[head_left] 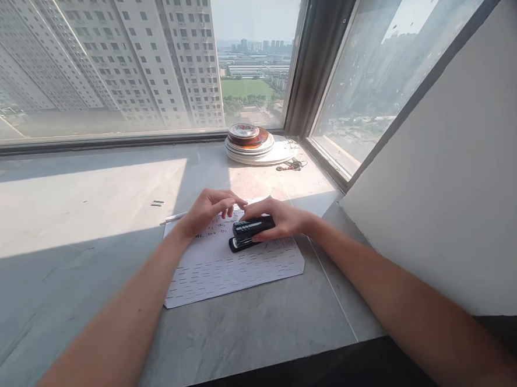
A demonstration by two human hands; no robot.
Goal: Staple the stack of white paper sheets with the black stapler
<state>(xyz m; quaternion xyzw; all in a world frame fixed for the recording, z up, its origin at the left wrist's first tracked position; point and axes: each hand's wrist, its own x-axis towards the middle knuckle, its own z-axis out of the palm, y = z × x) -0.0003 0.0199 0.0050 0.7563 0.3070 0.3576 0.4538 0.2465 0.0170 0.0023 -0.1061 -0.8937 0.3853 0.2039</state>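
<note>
A black stapler (252, 226) is gripped by my right hand (284, 216), whose fingers wrap around its back half. Its jaw is parted and points left, over a sheet of paper (232, 277). Rows of short dark marks cover the sheet's near half, and handwriting shows farther up. My left hand (210, 211) hovers over or rests on the paper's upper left, which of the two I cannot tell. Its fingers are loosely bent and apart, with nothing visible in them, and their tips come close to the right hand.
Stacked plates (250, 146) stand in the window corner, with a small keychain-like item (292, 166) beside them. Two staple strips (157, 203) lie left of the paper, and a pen-like stick (172, 218) touches its upper left edge. A white wall (452, 205) bounds the right side.
</note>
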